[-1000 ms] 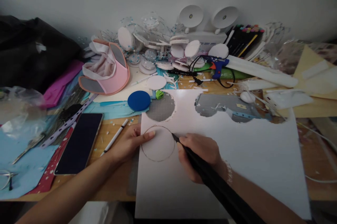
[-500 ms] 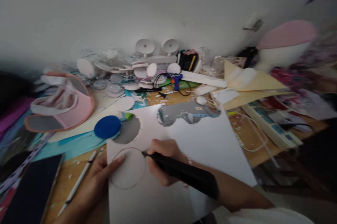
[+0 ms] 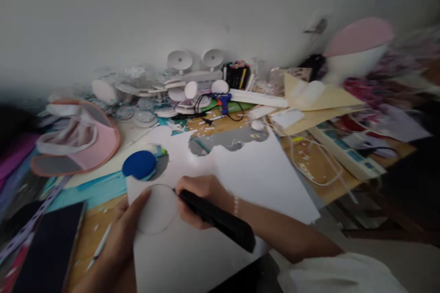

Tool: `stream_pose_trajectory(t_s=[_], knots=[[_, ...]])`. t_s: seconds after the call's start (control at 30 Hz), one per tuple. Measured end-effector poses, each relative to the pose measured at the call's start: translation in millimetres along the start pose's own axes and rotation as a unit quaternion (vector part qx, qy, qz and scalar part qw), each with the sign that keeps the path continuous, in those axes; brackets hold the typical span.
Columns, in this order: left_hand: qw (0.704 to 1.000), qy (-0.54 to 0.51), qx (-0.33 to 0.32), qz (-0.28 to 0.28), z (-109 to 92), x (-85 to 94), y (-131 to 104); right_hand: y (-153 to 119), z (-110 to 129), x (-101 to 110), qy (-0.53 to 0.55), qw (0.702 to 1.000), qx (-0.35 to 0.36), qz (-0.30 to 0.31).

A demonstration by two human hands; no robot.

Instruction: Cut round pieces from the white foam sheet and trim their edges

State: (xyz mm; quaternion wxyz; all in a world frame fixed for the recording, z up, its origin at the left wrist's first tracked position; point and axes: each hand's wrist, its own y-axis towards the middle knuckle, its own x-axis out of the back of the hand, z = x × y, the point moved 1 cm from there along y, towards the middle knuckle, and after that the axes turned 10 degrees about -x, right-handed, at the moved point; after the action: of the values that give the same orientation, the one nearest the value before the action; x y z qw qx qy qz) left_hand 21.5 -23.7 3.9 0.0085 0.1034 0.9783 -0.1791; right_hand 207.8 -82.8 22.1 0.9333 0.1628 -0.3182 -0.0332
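Note:
My right hand [image 3: 202, 199] is wrapped round a thick black pen-like tool [image 3: 220, 222]. The tool's tip touches the upper right of a circle outline [image 3: 158, 209] on a white sheet [image 3: 192, 256]. My left hand [image 3: 125, 233] grips the sheet's left edge, its thumb on top over the circle's left side and its fingers underneath. Rounded pieces are cut away from the sheet's top edge, and grey shows there. A blue disc [image 3: 139, 164] lies against the sheet's upper left corner.
A pink visor cap [image 3: 103, 139], a dark phone [image 3: 48, 247] and a white pen [image 3: 99, 247] lie to the left. At the back are a blue glue gun [image 3: 224, 103], black markers [image 3: 236, 76] and white discs. A power strip [image 3: 350, 153] with white cables is on the right.
The sheet and both hands have shifted left in view, and the sheet is turned slightly. The tool tip stays on the circle's upper right. The left hand now covers more of the white pen.

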Motion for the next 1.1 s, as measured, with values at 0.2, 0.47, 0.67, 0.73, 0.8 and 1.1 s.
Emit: stream_pose_trajectory(t_s=[0.2, 0.47, 0.67, 0.73, 0.8, 1.1], knots=[[0.997, -0.083, -0.002, 0.003, 11.7, 4.7, 5.6, -3.9, -3.0, -4.2, 0.015, 0.999, 0.021, -0.021], [0.988, -0.153, 0.001, 0.031, 21.1, 8.8, 8.4, -7.3, -2.2, -10.2, -0.014, 0.997, 0.059, -0.053], [0.988, -0.153, -0.015, 0.024, 23.8, 7.6, 8.7, -13.2, -10.6, -19.8, -0.009, 0.995, 0.089, -0.049], [0.988, -0.152, -0.019, 0.026, 25.4, 7.8, 9.2, -13.2, -9.7, -20.3, -0.01, 0.995, 0.087, -0.043], [0.988, -0.15, -0.021, 0.029, 26.7, 8.1, 9.8, -11.6, -7.3, -18.5, -0.018, 0.995, 0.081, -0.049], [0.989, -0.145, -0.033, 0.024, 28.6, 9.3, 8.3, -14.6, -2.3, -16.8, -0.03, 0.996, 0.069, -0.04]])
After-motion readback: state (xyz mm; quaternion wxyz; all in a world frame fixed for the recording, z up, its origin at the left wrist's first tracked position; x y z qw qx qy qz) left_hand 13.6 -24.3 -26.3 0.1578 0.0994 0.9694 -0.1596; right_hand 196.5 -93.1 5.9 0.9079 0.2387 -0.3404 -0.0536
